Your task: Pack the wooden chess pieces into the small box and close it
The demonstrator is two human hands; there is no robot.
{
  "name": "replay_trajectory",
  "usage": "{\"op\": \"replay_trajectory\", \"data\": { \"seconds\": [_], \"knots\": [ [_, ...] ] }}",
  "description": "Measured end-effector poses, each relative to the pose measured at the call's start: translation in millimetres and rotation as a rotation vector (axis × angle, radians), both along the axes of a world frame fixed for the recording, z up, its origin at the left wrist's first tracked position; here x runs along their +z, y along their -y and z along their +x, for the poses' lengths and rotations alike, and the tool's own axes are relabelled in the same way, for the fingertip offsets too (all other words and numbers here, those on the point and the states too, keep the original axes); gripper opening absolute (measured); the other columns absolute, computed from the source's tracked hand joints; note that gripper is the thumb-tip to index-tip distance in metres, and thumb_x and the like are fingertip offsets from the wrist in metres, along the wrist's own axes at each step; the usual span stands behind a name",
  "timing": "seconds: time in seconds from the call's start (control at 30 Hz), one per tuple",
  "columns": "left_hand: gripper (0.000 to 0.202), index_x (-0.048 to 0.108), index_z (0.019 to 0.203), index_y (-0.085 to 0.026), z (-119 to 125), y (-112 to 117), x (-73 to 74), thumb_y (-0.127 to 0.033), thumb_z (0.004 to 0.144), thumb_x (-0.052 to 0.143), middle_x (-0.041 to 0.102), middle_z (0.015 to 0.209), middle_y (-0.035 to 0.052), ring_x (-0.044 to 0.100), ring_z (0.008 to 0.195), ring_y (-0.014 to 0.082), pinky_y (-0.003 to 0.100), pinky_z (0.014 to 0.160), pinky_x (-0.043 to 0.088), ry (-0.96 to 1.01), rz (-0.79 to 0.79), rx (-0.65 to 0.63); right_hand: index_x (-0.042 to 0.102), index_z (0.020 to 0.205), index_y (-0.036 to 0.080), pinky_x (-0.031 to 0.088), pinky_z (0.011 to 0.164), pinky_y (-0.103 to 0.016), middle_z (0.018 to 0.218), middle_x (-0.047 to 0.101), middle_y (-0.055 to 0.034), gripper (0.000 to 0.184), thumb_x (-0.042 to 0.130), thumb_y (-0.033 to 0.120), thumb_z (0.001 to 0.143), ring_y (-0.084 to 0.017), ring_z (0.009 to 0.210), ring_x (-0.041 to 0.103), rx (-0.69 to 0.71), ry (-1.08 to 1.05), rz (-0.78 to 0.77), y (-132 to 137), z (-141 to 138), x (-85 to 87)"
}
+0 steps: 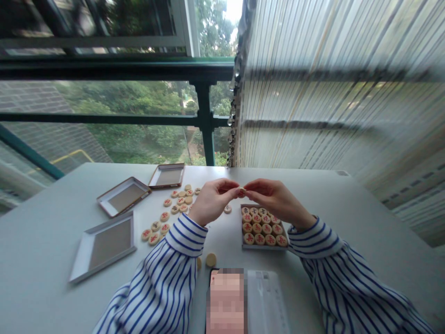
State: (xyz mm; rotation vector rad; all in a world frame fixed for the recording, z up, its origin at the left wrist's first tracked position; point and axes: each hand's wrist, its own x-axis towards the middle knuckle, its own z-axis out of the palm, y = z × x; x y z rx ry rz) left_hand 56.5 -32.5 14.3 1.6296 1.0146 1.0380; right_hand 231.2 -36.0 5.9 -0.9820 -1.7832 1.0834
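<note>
My left hand and my right hand meet at the fingertips around one round xiangqi piece, both closed on it above the table. Below my right hand sits a shallow box with rows of xiangqi pieces standing face up, red and black characters showing. My right hand covers part of its far rows. Loose xiangqi pieces lie scattered left of my left hand, some face up, some blank side up. One more loose piece rests between my left hand and the box.
On the left lie a grey-white box tray and two brown-edged box parts. Near me are a blank piece, a phone and a white translucent case. A string curtain hangs beyond the table.
</note>
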Motion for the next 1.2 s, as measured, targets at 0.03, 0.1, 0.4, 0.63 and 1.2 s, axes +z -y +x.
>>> {"op": "replay_trajectory", "data": {
  "seconds": [0.03,0.1,0.4,0.63,1.2],
  "knots": [
    [0.016,0.061,0.086,-0.010,0.2,0.0,0.0,-0.020,0.074,0.060,0.069,0.081,0.0088,0.065,0.075,0.0146,0.031,0.074,0.052,0.005,-0.007,0.001,0.062,0.091,0.015,0.049,0.075,-0.034,0.084,0.066,-0.0063,0.026,0.057,0.035,0.075,-0.016,0.081,0.061,-0.001,-0.008,-0.006,0.1,-0.4,0.2],
    [0.016,0.062,0.086,-0.010,0.4,-0.1,-0.3,-0.020,0.074,0.060,0.069,0.081,0.0085,0.065,0.075,0.0145,0.031,0.074,0.052,0.004,-0.018,0.000,0.062,0.090,0.015,0.049,0.076,-0.034,0.084,0.066,-0.0063,0.026,0.058,0.036,0.075,-0.016,0.081,0.061,-0.007,-0.017,-0.018,0.5,-0.9,0.8],
    [0.016,0.065,0.082,-0.012,-2.0,-0.4,0.1,-0.023,0.078,0.054,0.069,0.079,0.0076,0.064,0.074,0.0148,0.030,0.072,0.051,-0.093,0.047,-0.057,0.064,0.090,0.016,0.050,0.076,-0.034,0.086,0.067,-0.0062,0.022,0.055,0.030,0.077,-0.016,0.081,0.062,0.007,0.028,-0.018,2.8,-0.3,3.9],
    [0.014,0.063,0.082,-0.010,-0.6,-0.3,-1.4,-0.022,0.076,0.056,0.069,0.080,0.0091,0.064,0.076,0.0153,0.031,0.073,0.051,-0.042,-0.036,-0.072,0.066,0.091,0.015,0.050,0.074,-0.033,0.084,0.068,-0.0058,0.021,0.054,0.025,0.077,-0.016,0.078,0.063,-0.003,0.098,0.012,4.1,-0.8,7.0],
    [0.014,0.062,0.084,-0.011,-0.9,-1.7,-2.2,-0.021,0.075,0.058,0.068,0.078,0.0089,0.064,0.071,0.0144,0.029,0.066,0.052,-0.011,-0.081,-0.018,0.063,0.090,0.015,0.049,0.074,-0.032,0.088,0.067,-0.0065,0.022,0.055,0.031,0.077,-0.015,0.081,0.062,0.017,0.010,-0.008,2.2,-1.0,3.5]
  ]
}}
